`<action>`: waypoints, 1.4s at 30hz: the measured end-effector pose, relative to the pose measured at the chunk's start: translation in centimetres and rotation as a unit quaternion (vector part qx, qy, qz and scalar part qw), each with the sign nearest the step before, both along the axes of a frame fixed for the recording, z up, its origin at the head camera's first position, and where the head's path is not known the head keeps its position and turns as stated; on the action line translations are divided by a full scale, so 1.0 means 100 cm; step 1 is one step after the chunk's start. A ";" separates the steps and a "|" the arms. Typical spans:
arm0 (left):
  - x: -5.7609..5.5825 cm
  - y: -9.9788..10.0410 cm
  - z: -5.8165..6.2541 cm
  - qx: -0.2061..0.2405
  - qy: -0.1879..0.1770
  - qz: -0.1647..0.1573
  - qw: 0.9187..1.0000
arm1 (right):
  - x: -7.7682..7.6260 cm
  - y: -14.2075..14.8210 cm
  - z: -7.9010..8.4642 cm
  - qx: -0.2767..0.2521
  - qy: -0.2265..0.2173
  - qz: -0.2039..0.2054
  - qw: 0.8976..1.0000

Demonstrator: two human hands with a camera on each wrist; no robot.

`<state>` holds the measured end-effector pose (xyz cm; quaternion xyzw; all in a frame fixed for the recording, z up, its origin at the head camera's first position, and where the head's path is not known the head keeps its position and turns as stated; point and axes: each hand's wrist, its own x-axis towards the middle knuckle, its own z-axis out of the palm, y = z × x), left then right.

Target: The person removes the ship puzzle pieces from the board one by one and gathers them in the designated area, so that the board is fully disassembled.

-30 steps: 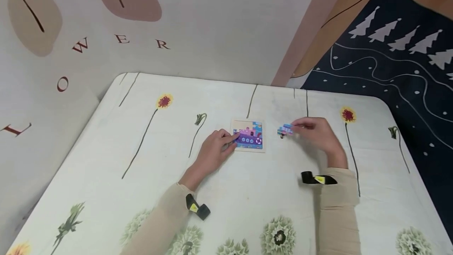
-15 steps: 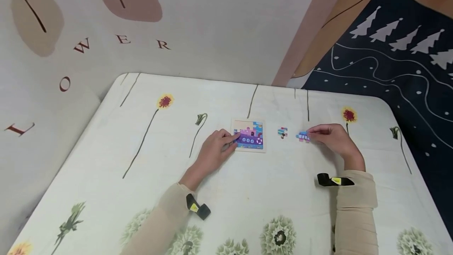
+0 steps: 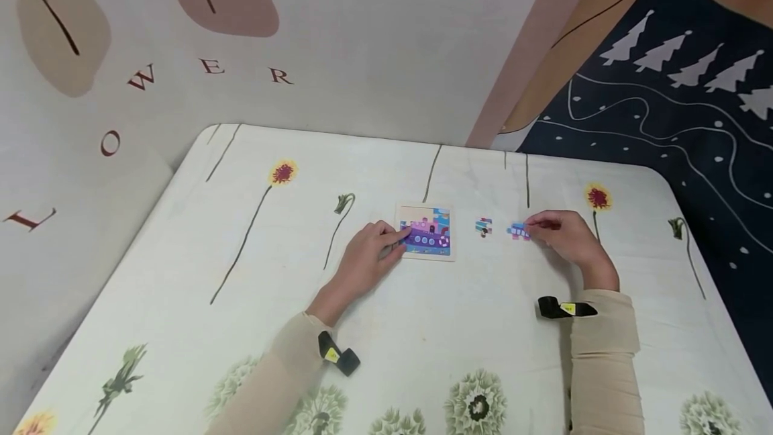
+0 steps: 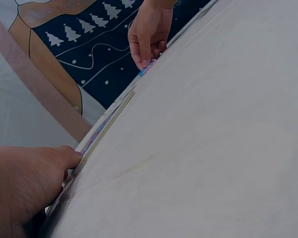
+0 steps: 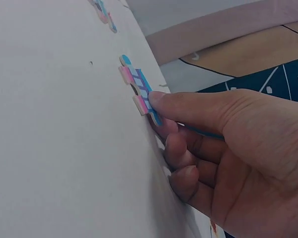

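A small square jigsaw puzzle (image 3: 427, 233) with a purple ship picture lies in a pale tray on the table. My left hand (image 3: 370, 260) holds it at the left side, index finger across the picture and thumb by the front edge. In the left wrist view, the puzzle tray (image 4: 109, 119) appears edge-on beside that hand (image 4: 27, 181). To the right, my right hand (image 3: 564, 237) pinches a blue and pink puzzle piece (image 3: 518, 231) by its right end. The right wrist view shows this piece (image 5: 137, 87) between thumb and fingers, close over the cloth.
Between the puzzle and the right hand lies another loose piece (image 3: 483, 227). A white flower-print cloth (image 3: 435, 314) covers the table. Behind stands a pale wall (image 3: 374, 52), with a dark tree-patterned hanging (image 3: 664, 106) at the right.
My right hand has carried the pinched piece rightward, away from the other loose piece, then stayed nearly in place as the piece turned slightly. The left hand stays on the puzzle.
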<state>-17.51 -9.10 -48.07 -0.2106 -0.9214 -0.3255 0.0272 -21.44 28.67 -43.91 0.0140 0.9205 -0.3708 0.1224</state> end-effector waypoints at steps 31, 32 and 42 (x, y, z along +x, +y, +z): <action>0.002 0.000 -0.001 0.005 -0.002 0.003 1.000 | -0.004 -0.060 0.016 -0.011 0.066 0.003 0.998; 0.002 0.000 -0.002 0.005 0.000 0.004 1.000 | -0.005 -0.069 0.016 -0.022 0.067 0.018 0.997; 0.003 -0.001 0.000 0.002 -0.002 0.004 1.000 | -0.011 -0.146 0.004 -0.071 0.017 0.093 0.993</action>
